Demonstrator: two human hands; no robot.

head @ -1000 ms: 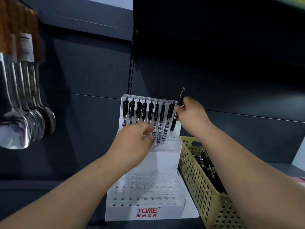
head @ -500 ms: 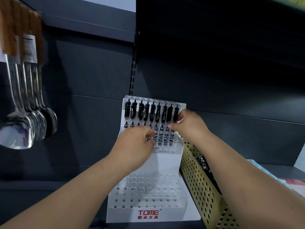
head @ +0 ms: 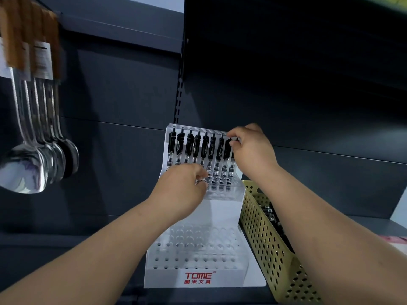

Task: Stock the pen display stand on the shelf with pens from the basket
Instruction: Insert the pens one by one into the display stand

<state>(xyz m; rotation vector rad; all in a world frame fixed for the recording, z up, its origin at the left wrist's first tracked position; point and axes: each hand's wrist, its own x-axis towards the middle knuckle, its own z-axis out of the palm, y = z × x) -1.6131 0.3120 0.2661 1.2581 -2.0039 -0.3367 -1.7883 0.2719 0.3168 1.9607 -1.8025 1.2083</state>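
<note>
A white stepped pen display stand [head: 193, 276] marked TOME stands on the dark shelf. Its top tier holds a row of several black pens [head: 199, 148] standing upright. The lower tiers show bare holes. My right hand [head: 251, 148] pinches the top of the rightmost pen in that row. My left hand [head: 184, 188] rests at the front of the top tier, fingers curled near the pen tips; what it holds is hidden. A yellow perforated basket [head: 264, 238] with black pens inside sits right of the stand.
Several metal ladles [head: 33, 164] with tagged handles hang at the left. A dark back panel with a slotted upright [head: 179, 89] rises behind the stand. An upper shelf overhangs at the top right.
My right hand lowered the raised pen into the right end of the top row and now pinches its top. My left hand stayed at the tier's front.
</note>
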